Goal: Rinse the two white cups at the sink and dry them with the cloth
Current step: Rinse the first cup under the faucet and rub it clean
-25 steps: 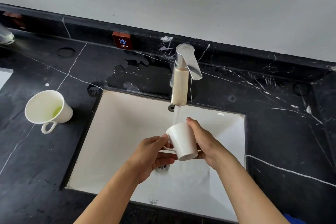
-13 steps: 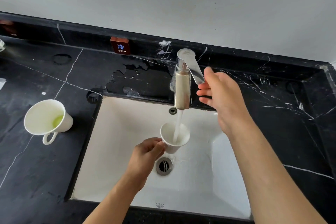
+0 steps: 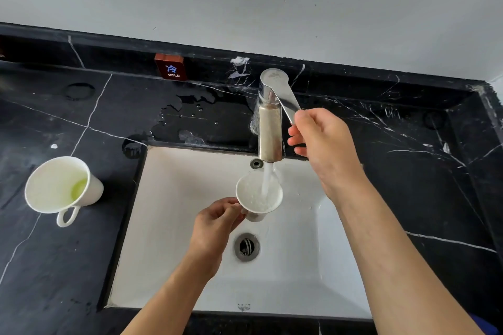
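Note:
My left hand [image 3: 215, 223] grips the handle of a white cup [image 3: 251, 197], upright under the tap spout [image 3: 270, 133] over the white sink [image 3: 174, 226]. Water streams from the spout into the cup, which is almost full and foaming. My right hand [image 3: 324, 144] holds the tip of the tap lever [image 3: 281, 95] between thumb and fingers. A second white cup [image 3: 54, 187] stands on the black counter left of the sink, handle toward me, with a little green liquid inside. No cloth is in view.
The black marble counter [image 3: 408, 171] surrounds the sink, with water puddles behind it near the tap. A red COLD label [image 3: 171, 69] sits on the back ledge. The drain [image 3: 246, 247] lies below the held cup. A blue object [image 3: 487, 326] peeks in at the bottom right corner.
My right hand left the cup and reached up to the tap lever, now pinching its tip. My left hand turned the cup upright under the stream, and it has filled with water.

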